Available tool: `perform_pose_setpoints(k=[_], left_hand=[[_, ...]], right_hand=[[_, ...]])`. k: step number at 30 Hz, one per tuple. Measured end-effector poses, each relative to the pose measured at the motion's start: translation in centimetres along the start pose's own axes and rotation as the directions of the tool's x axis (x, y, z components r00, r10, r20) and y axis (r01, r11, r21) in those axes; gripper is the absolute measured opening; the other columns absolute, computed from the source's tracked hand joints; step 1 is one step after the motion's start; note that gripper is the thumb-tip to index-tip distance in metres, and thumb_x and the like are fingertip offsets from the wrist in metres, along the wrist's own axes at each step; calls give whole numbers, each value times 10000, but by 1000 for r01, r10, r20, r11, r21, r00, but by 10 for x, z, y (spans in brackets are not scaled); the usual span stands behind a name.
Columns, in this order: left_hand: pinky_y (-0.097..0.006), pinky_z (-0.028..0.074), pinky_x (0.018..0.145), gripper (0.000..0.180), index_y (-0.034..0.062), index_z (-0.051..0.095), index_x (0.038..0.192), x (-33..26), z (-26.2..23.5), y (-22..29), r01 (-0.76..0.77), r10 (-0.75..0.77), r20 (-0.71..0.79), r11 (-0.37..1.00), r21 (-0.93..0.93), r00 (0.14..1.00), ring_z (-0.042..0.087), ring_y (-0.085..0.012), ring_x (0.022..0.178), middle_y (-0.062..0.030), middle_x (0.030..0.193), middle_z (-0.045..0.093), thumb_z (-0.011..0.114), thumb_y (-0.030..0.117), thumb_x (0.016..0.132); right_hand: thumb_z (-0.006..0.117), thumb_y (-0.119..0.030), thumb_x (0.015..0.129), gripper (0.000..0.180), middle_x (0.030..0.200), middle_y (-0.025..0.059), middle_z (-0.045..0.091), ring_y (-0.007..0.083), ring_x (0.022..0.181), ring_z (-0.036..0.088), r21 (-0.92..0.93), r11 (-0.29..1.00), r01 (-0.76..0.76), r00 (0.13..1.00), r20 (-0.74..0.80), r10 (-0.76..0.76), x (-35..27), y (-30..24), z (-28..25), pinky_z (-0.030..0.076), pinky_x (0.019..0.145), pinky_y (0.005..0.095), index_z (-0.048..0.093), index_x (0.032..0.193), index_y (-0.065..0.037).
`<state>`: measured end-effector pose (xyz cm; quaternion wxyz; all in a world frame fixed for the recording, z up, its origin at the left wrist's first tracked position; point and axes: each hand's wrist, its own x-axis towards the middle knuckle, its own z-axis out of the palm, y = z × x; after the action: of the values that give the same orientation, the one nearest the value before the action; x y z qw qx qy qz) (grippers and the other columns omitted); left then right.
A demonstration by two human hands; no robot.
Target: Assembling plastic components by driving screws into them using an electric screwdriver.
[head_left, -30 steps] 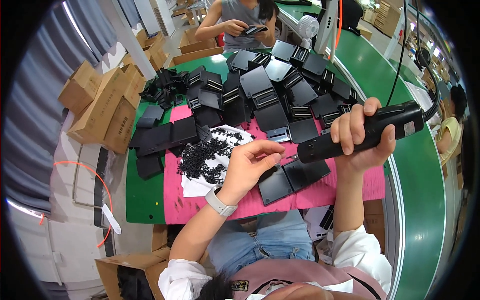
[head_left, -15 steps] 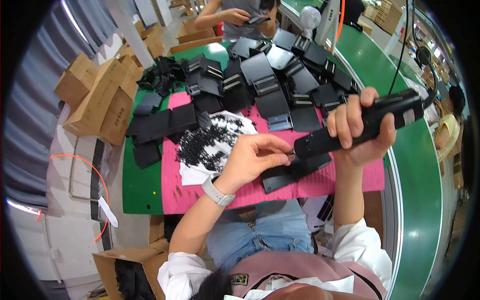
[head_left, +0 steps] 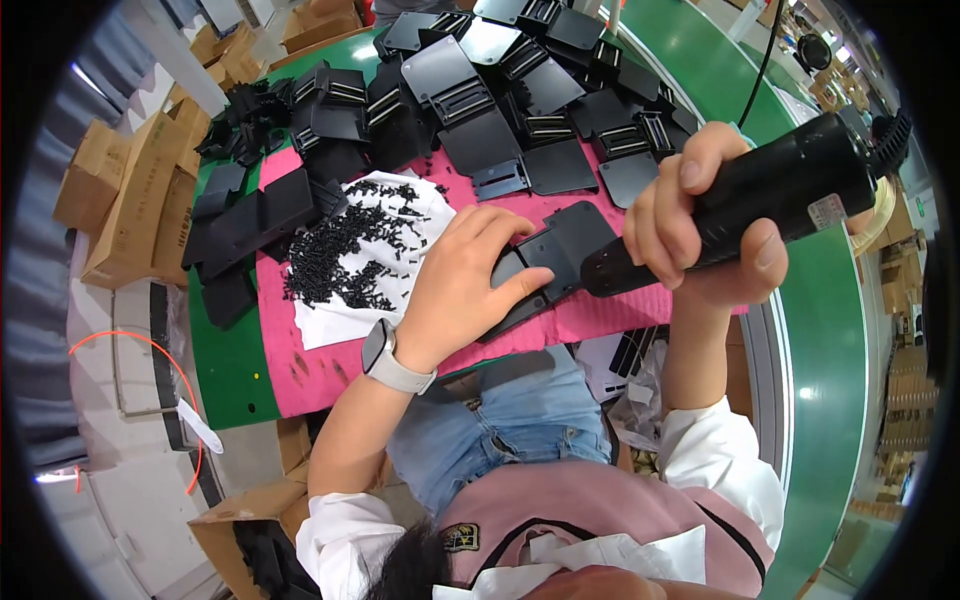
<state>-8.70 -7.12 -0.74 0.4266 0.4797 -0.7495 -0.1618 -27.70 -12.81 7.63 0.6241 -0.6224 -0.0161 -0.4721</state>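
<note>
My right hand (head_left: 700, 225) is wrapped round a black corded electric screwdriver (head_left: 780, 190). The tool's tip points left and down at the edge of a black plastic hinged part (head_left: 575, 240), which lies on the pink foam mat (head_left: 400, 385). My left hand (head_left: 465, 270) rests on that same part with fingers spread and thumb stretched toward the tool's tip. Whether the bit touches a screw cannot be seen. Left of that hand, many small black screws (head_left: 335, 255) lie heaped on a white cloth (head_left: 330, 325).
Black plates with metal-slotted hinges (head_left: 450, 75) are piled along the far side of the green table (head_left: 225, 370). Flat black pieces (head_left: 240, 230) lie at the left. Cardboard boxes (head_left: 130, 215) stand beyond the left edge, and an open box (head_left: 240, 530) sits below.
My left hand has gone from a pinch at the screwdriver's tip to lying spread on the black part. The screwdriver has come down to that part, and the view has shifted.
</note>
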Motion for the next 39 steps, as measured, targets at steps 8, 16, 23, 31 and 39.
perform_pose_setpoints(k=[8, 16, 23, 31, 39], left_hand=[[-361, 460, 724, 354, 0, 575, 939, -1, 5, 0, 87, -85, 28, 992, -89, 996, 578, -322, 814, -140, 864, 598, 720, 209, 692], [-380, 453, 684, 322, -5, 546, 868, -2, 2, 0, 119, -112, 50, 982, -144, 992, 569, -342, 783, -142, 834, 591, 728, 179, 677], [-386, 450, 678, 312, -2, 545, 862, 0, 5, -2, 113, -108, 46, 986, -126, 993, 566, -339, 773, -138, 818, 585, 722, 181, 682], [-384, 467, 687, 373, 26, 582, 898, -5, 4, -8, 135, -136, 13, 990, 29, 991, 586, -334, 793, -152, 828, 599, 758, 262, 669], [-245, 458, 693, 236, 1, 625, 930, -28, -17, 14, 170, -221, -130, 933, -318, 967, 589, -123, 739, -72, 782, 621, 705, 55, 714]], right_hand=[[650, -325, 743, 419, 568, 36, 455, 100, 379, 412, -16, 992, -122, 992, -42, 121, -1, 4, 14, 350, 379, 230, 425, 913, -15], [712, -253, 626, 341, 688, 36, 511, 86, 562, 487, -112, 984, -141, 989, -68, 134, -1, 10, 23, 381, 497, 202, 538, 760, 7], [722, -238, 631, 327, 695, 35, 515, 84, 573, 494, -32, 977, -211, 977, -47, 210, 1, 10, 20, 394, 510, 201, 528, 748, -2], [728, -201, 669, 340, 601, 32, 480, 100, 482, 453, -129, 980, -150, 988, -60, 143, -8, 12, 30, 357, 443, 214, 474, 791, -11], [665, -213, 755, 421, 578, 44, 474, 117, 400, 442, -249, 897, -364, 856, -469, 217, 6, -23, -6, 348, 379, 242, 437, 1031, 9]])
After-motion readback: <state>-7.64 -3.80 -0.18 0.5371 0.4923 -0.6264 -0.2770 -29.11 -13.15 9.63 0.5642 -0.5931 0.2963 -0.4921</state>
